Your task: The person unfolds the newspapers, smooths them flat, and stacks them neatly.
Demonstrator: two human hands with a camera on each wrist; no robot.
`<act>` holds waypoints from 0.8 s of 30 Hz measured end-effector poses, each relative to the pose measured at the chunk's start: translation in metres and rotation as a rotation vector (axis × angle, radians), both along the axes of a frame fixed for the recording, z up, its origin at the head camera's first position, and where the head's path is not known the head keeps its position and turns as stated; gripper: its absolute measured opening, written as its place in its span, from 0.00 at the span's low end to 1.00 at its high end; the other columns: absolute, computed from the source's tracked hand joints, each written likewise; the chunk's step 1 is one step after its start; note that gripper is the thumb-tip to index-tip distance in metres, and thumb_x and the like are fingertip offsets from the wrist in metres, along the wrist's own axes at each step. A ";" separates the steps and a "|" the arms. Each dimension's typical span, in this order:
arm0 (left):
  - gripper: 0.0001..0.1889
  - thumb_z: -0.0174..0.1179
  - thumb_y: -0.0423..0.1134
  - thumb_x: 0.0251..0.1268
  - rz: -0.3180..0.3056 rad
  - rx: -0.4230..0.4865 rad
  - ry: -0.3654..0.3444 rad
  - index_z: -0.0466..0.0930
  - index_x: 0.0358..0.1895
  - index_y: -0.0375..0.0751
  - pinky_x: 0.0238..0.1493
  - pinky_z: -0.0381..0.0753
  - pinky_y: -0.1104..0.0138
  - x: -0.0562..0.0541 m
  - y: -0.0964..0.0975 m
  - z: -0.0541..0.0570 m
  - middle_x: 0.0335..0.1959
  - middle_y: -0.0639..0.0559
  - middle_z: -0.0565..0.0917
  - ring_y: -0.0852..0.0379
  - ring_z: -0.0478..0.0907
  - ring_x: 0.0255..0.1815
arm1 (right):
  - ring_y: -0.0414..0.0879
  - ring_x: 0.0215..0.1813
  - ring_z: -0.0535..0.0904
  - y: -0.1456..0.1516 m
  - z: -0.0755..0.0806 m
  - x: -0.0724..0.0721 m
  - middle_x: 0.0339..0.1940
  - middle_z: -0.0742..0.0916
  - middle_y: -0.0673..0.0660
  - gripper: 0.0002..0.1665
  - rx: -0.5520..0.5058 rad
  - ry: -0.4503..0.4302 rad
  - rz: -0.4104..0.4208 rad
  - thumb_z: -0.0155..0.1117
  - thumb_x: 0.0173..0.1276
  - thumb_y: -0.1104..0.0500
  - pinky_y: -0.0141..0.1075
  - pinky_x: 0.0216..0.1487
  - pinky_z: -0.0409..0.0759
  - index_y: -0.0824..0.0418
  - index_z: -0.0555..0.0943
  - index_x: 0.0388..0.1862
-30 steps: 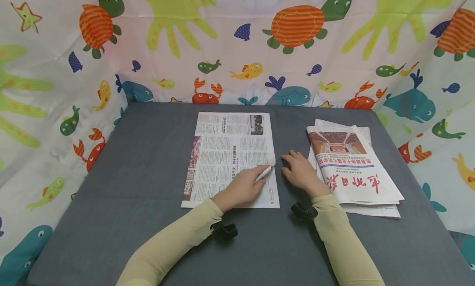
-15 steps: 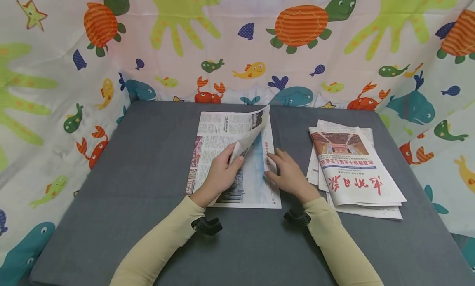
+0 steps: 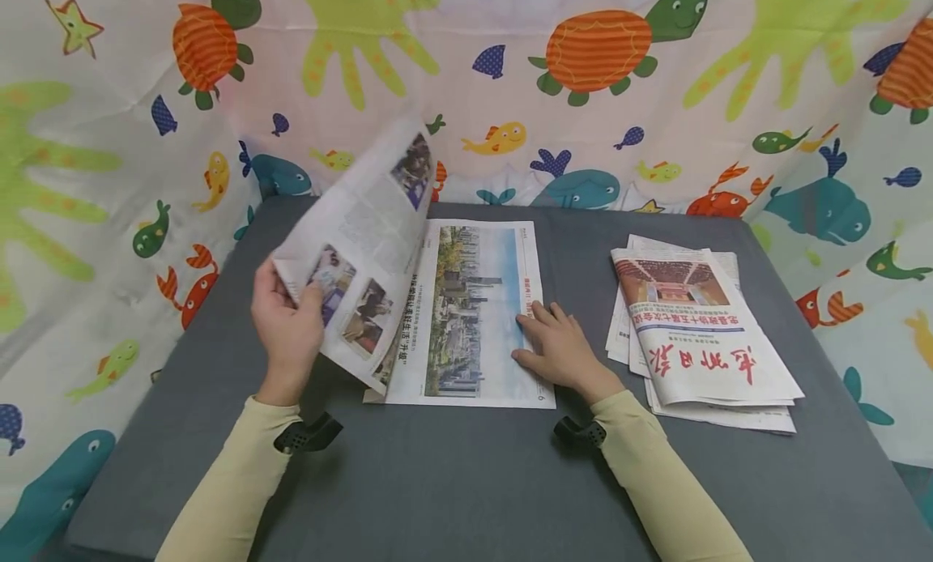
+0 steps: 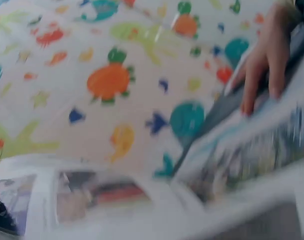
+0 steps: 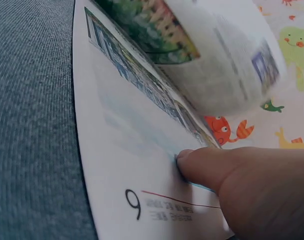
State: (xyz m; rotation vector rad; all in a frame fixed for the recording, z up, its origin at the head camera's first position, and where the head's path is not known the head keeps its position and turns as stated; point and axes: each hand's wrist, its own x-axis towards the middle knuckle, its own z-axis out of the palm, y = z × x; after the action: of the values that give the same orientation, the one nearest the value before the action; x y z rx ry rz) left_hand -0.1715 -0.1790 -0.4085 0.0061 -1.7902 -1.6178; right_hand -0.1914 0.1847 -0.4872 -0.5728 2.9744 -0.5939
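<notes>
Newspaper (image 3: 477,335) is spread on the grey table (image 3: 452,481) in front of the person, with a large city photograph (image 3: 466,287) printed on its flat page. Nearest, short of the newspaper, two pale yellow sleeves (image 3: 226,489) are seen, with black wrist devices (image 3: 308,434) worn at their cuffs. At the newspaper's left side, one leaf (image 3: 360,238) is held up at a slant by the left hand (image 3: 291,331): its edge is pinched between the thumb and the curled fingers, and several small photographs (image 3: 368,317) are shown on its face. On the newspaper's right part, the flat page is touched by the right hand (image 3: 557,347), whose fingers are loosely spread, with nothing gripped; in the right wrist view, the thumb is seen laid on the paper. To the right of the newspaper, apart from it, a pile of folded papers (image 3: 703,327) is placed, topped by a front page with red characters. Beyond the newspaper, a white cloth (image 3: 496,92) is hung, printed with colourful sea animals.
</notes>
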 end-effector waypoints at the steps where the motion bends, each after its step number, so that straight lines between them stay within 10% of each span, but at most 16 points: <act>1: 0.27 0.52 0.18 0.64 0.042 -0.006 -0.002 0.72 0.68 0.34 0.48 0.80 0.76 0.001 -0.011 -0.004 0.57 0.40 0.83 0.63 0.82 0.51 | 0.74 0.81 0.56 0.000 0.000 0.000 0.80 0.67 0.69 0.39 0.002 0.000 0.000 0.67 0.68 0.46 0.74 0.74 0.56 0.60 0.73 0.74; 11: 0.31 0.51 0.25 0.65 0.400 -0.371 -0.225 0.72 0.72 0.46 0.42 0.70 0.83 0.024 -0.093 -0.051 0.60 0.36 0.84 0.70 0.80 0.48 | 0.74 0.81 0.56 0.000 0.002 -0.002 0.80 0.67 0.68 0.39 0.007 -0.003 0.007 0.67 0.69 0.45 0.73 0.74 0.55 0.59 0.73 0.74; 18: 0.33 0.48 0.23 0.64 0.365 -0.532 -0.466 0.65 0.75 0.37 0.57 0.75 0.38 0.028 -0.118 -0.068 0.63 0.28 0.79 0.29 0.79 0.60 | 0.74 0.80 0.56 0.000 0.001 -0.002 0.80 0.67 0.68 0.38 0.004 -0.003 0.009 0.66 0.69 0.46 0.74 0.74 0.55 0.60 0.73 0.74; 24: 0.34 0.49 0.27 0.64 0.357 -0.689 -0.699 0.62 0.77 0.39 0.60 0.62 0.35 0.030 -0.130 -0.073 0.58 0.24 0.80 0.24 0.76 0.55 | 0.73 0.81 0.54 0.000 0.002 -0.001 0.81 0.66 0.68 0.39 0.002 -0.022 0.002 0.66 0.69 0.45 0.73 0.75 0.53 0.59 0.72 0.75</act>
State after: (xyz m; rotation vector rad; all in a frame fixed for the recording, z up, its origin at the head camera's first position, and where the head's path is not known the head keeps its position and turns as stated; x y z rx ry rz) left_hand -0.1410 -0.3094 -0.4818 0.5982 -2.6084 -0.7141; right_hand -0.1920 0.1847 -0.4851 -0.5651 2.9532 -0.5926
